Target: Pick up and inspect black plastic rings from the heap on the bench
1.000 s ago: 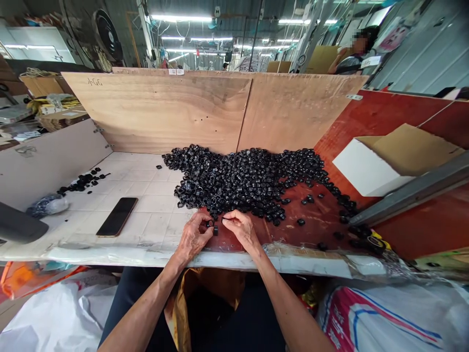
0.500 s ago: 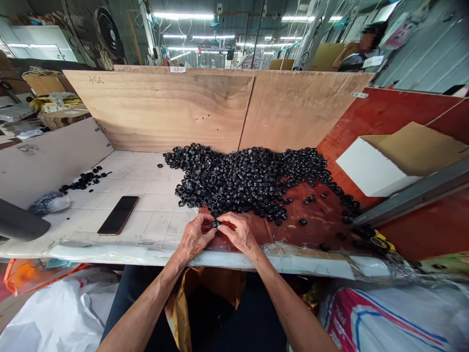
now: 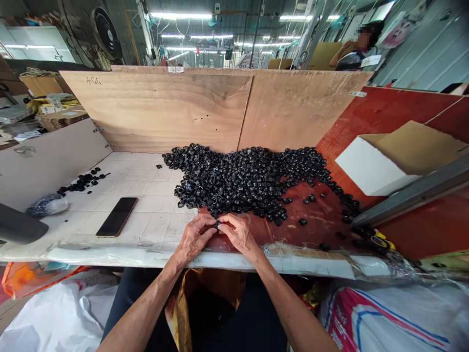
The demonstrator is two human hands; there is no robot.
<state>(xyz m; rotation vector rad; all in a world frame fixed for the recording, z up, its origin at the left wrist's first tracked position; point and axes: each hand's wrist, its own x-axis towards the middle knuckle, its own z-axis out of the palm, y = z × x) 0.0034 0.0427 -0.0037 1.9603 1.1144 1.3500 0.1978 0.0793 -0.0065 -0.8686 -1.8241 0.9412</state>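
Head view, reading from the left. Far left of the fingers, a dark padded object [image 3: 18,224] juts over the white tiled desk [image 3: 157,203]. Just beside it lies a clear plastic bag [image 3: 47,206] with something dark inside, and beyond that sits a small scatter of black pieces [image 3: 83,180]. Nearer the fingers, on their left, a smartphone [image 3: 117,216] lies flat on the tiles.

The left hand [image 3: 194,237] curls inward, its fingertips [image 3: 208,223] meeting those of the right hand [image 3: 238,233]. Together they pinch a small black ring [image 3: 217,224], held just above the near edge of a red-brown board [image 3: 311,239].

Directly ahead of the fingers, a wide heap of black rings [image 3: 249,181] spreads across the desk, its near edge just beyond the fingertips, with a plywood panel [image 3: 157,110] standing behind it. To the right of the fingers, loose rings [image 3: 304,221] dot the board, and a black and yellow tangle [image 3: 373,243] sits near its far corner; what that is, I cannot tell. Farther right are a white box [image 3: 370,166] with a cardboard flap and a grey metal rail [image 3: 414,195]. Well beyond the panel, a co-worker [image 3: 351,54] stands at the upper right.
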